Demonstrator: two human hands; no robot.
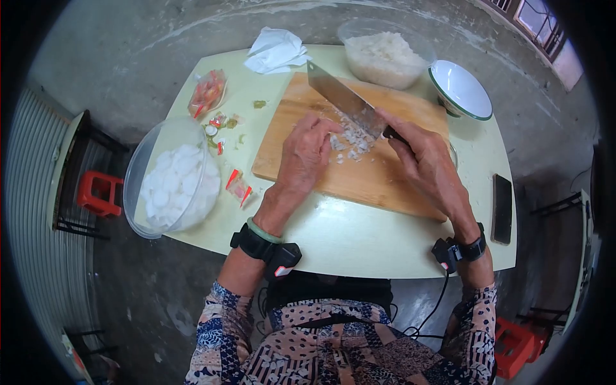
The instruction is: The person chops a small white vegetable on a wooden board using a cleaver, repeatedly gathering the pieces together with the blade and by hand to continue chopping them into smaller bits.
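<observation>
Your left hand [307, 154] curls its fingers together, pinning the white pieces [351, 140] on the cutting board [359, 183] so they cannot scatter; your right hand [420, 160] wraps tightly round the cleaver [343, 99] handle, blade slanting away above them.

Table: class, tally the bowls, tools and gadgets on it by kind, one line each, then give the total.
Clear bowls: 2
Green-rimmed white bowl: 1
Cutting board: 1
Knife: 1
Phone: 1
Total: 6
</observation>
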